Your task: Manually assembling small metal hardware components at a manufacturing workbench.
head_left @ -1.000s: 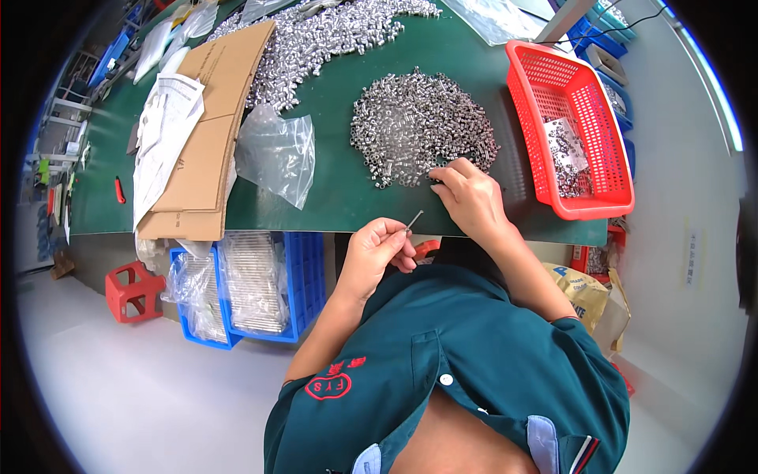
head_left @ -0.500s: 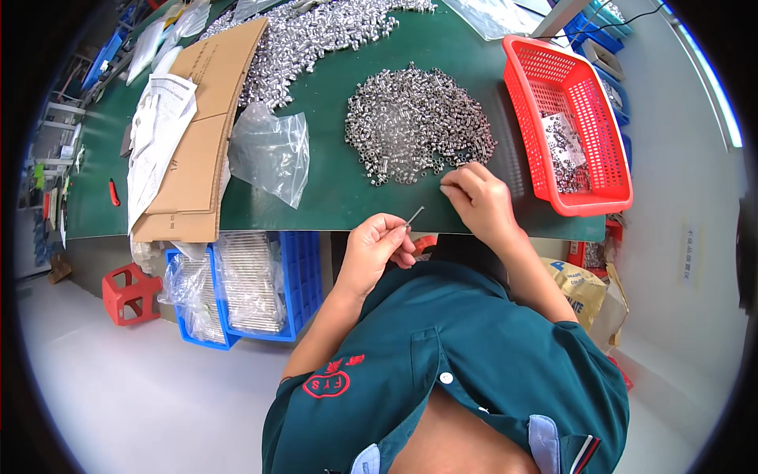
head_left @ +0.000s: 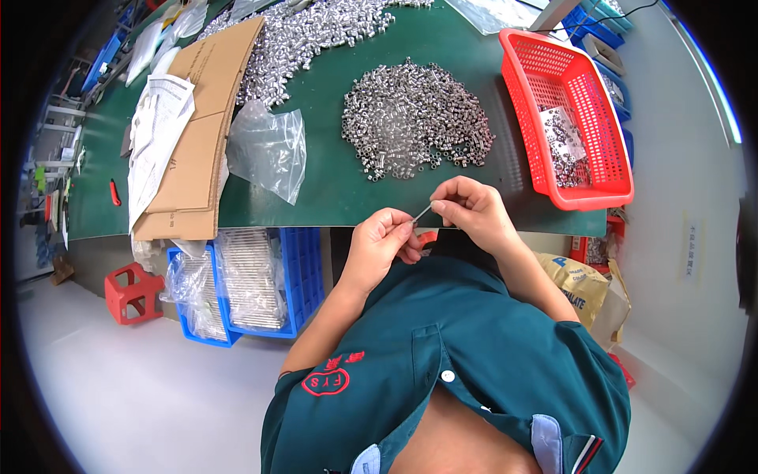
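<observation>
The table (head_left: 328, 162) is dark green; the near heap of small rings (head_left: 410, 118) is silver-grey, the far heap (head_left: 304, 43) brighter silver, the thin rod (head_left: 423, 212) grey. At right, the basket (head_left: 588, 199) is red with rows of holes. At left, the cardboard (head_left: 225, 71) is brown, the crates (head_left: 304, 268) blue, the stool (head_left: 120, 306) red.

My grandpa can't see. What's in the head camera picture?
A person's left hand holds a thin metal rod whose far end meets the right hand, at the edge of a green table. Beyond lies a pile of small shiny metal pieces, with a red basket to its right.
</observation>
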Motion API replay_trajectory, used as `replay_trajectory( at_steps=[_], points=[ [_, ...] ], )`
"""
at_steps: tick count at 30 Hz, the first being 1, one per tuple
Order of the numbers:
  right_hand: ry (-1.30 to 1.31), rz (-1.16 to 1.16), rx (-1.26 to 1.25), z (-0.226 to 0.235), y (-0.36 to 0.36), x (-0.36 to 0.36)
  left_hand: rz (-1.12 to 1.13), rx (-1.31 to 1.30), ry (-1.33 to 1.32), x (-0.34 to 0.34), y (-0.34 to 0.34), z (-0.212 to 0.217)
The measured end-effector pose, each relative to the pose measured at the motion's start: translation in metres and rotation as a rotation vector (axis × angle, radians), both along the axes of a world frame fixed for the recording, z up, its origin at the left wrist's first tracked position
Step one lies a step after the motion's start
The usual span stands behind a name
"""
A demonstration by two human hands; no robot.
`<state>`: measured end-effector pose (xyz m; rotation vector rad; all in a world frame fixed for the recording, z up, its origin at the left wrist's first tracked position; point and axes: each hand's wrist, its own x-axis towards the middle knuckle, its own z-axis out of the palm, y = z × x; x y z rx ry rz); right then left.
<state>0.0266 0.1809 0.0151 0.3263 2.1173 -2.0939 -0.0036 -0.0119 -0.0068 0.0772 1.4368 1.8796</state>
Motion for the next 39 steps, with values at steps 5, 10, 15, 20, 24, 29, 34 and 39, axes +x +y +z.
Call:
replay_trajectory(
  at_steps=[5,10,15,20,24,29,34,39],
  points=[
    [0.29,0.09,0.465,0.015,0.001,0.003,-0.01,-0.019,0.035,0.002,-0.003,-0.003],
    [0.339,0.139,0.481,0.02,0.003,0.005,0.003,-0.086,0.146,0.005,-0.002,0.003],
    [0.347,0.155,0.416,0.018,0.005,0.006,-0.036,-0.058,0.124,0.003,-0.003,0.01],
    [0.126,0.164,0.246,0.02,0.001,0.006,-0.018,-0.011,0.071,0.005,-0.001,0.004],
    [-0.067,0.12,0.027,0.009,-0.004,0.007,-0.006,0.043,0.004,0.006,0.003,0.01],
    [-0.068,0.153,0.103,0.015,-0.01,0.009,0.006,0.042,-0.025,0.002,0.0,0.001],
    [0.35,-0.063,0.72,-0.002,0.006,-0.002,0.092,0.022,-0.016,0.003,-0.003,-0.003],
    [0.504,-0.048,1.005,-0.015,0.01,-0.01,0.106,0.021,-0.029,0.002,-0.003,-0.005]
  ],
)
